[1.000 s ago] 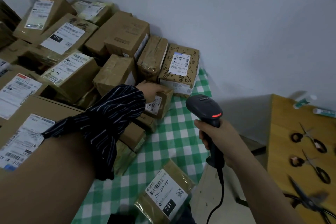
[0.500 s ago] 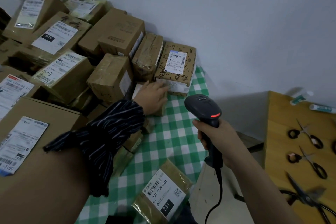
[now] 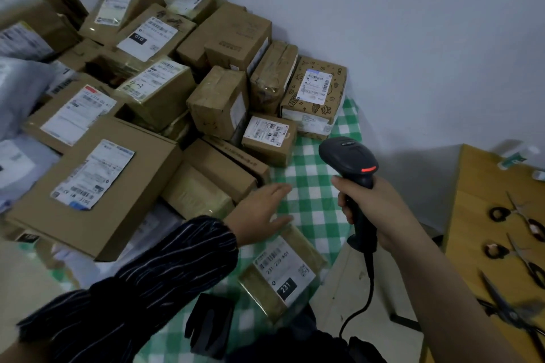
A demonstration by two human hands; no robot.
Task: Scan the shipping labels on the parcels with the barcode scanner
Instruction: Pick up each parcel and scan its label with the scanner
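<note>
Your barcode scanner [image 3: 349,160] stands upright in your right hand [image 3: 376,211], whose fingers wrap around the handle, and its head points toward the small parcel [image 3: 272,150] just beyond it on the green checked cloth [image 3: 312,174], I think because this parcel lies with its shipping label [image 3: 267,130] facing up. Your left hand [image 3: 261,212] holds nothing, fingers straight above the cloth between this parcel and the flat parcel marked 231 [image 3: 283,270], so it covers neither label.

- Parcels [image 3: 218,100] are piled on the tabletop [image 3: 312,194], left and back, against the wall.
- One flat parcel [image 3: 283,271] lies alone near the front edge.
- Scissors [image 3: 523,216] lie on a second tabletop [image 3: 472,215] to the right.
</note>
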